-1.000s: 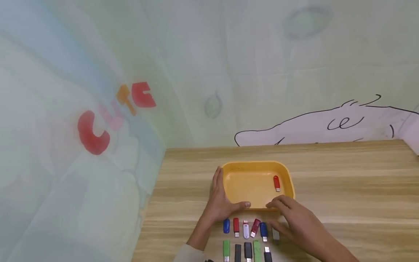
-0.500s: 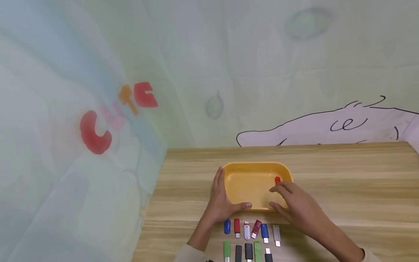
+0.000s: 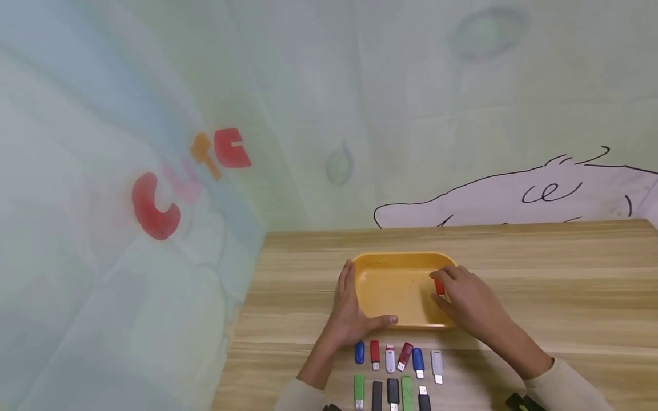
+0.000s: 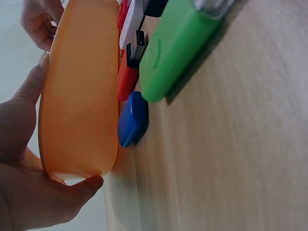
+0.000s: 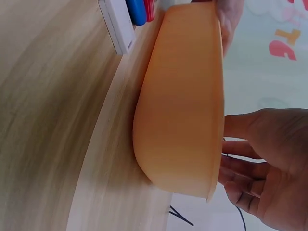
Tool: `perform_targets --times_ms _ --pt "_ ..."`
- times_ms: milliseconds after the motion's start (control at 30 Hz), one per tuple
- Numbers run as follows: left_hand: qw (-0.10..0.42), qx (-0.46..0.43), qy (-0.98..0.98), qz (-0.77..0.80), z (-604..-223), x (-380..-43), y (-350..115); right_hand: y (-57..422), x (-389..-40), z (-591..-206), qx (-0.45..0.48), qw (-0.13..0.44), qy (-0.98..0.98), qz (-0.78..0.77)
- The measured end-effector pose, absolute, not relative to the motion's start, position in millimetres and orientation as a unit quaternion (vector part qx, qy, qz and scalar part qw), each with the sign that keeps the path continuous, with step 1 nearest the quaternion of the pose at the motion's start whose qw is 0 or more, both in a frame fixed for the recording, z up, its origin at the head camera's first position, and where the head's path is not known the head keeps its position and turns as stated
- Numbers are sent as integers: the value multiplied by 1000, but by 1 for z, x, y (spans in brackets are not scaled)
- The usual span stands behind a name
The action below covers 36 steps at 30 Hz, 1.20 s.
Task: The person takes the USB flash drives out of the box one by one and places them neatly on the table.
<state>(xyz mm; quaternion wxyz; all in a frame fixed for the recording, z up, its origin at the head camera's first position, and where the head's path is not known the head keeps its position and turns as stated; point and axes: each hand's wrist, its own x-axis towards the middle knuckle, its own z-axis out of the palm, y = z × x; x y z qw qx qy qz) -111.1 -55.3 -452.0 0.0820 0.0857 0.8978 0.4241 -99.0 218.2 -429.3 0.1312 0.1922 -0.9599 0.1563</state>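
My left hand (image 3: 349,317) holds the near left corner of a yellow-orange plastic tray (image 3: 396,260). Its thumb lies along the front rim, while the fingers rest against the left side. Inside the tray, near its right end, is a red USB stick (image 3: 440,286). My right hand (image 3: 470,299) reaches over the tray's right end, thumb and forefinger spread apart around the stick. In the right wrist view the tray wall hides these fingertips. Before the tray lie a blue USB stick (image 3: 359,352), a red one (image 3: 375,354) and a grey one (image 3: 437,365).
Several more USB sticks form two rows on the wooden table (image 3: 545,285), among them a green one (image 3: 358,388) and a black one (image 3: 393,389). A printed cloth wall (image 3: 288,142) rises behind and to the left of the table.
My right hand has moved from the tray's front edge, by the grey USB stick, up and into the tray around the red USB stick. My left hand stays at the corner.
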Motion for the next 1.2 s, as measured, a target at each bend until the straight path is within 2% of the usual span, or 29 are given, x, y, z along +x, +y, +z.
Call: perform_targets --times_ms 700,1033,1200 --pt "89 78 895 431 -451 -109 -58 217 -115 -433 202 79 -976 -3" --pt "92 80 894 430 -451 -107 -58 218 -117 -446 239 125 -962 -29" --pt "94 74 895 429 -450 -106 -57 216 -120 -446 237 129 -962 -28"
